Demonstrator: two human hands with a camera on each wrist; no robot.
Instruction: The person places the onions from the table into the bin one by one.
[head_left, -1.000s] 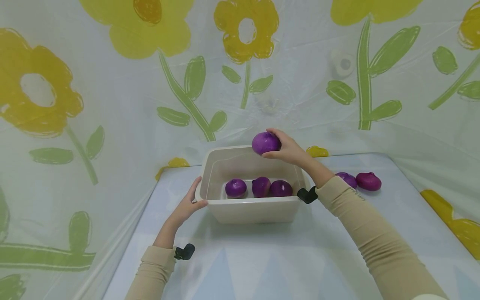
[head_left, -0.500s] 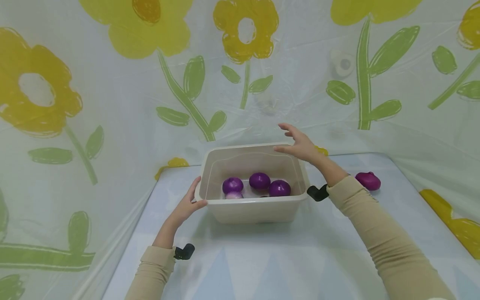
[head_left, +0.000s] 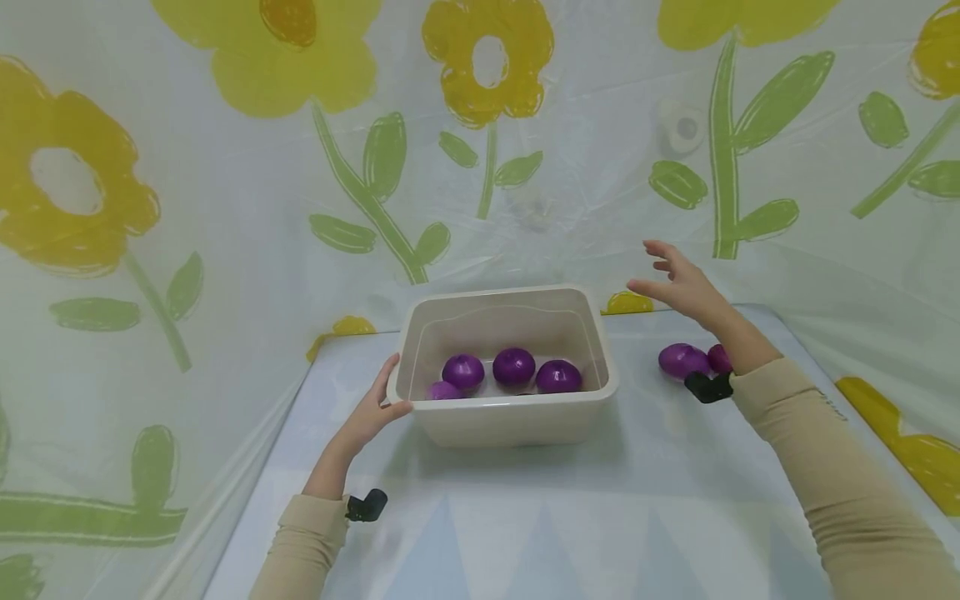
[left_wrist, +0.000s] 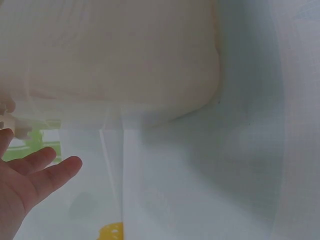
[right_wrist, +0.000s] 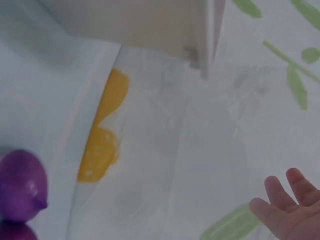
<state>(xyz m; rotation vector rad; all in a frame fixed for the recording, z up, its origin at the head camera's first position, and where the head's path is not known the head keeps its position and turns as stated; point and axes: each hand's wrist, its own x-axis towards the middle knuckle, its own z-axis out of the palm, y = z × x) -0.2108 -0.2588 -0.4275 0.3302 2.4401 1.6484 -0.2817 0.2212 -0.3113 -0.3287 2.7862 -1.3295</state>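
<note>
Head view shows a cream plastic tub standing toward the far edge of the table, with four purple onions lying inside it on its floor. The left hand holds the tub's near-left corner, thumb hooked over the rim and fingers against the outer wall. The right hand hangs in the air to the right of the tub, fingers spread and relaxed, gripping nothing; it sits above the far-right part of the table. Below it, two more purple onions lie touching each other on the table, well apart from the tub; the farther one is partly hidden by the right forearm.

Right wrist view catches those two onions at its lower left edge and the tub's corner at the top.

Judging by how things lie, four onions are in the tub and two remain outside, so the loading looks about two-thirds done.
</note>
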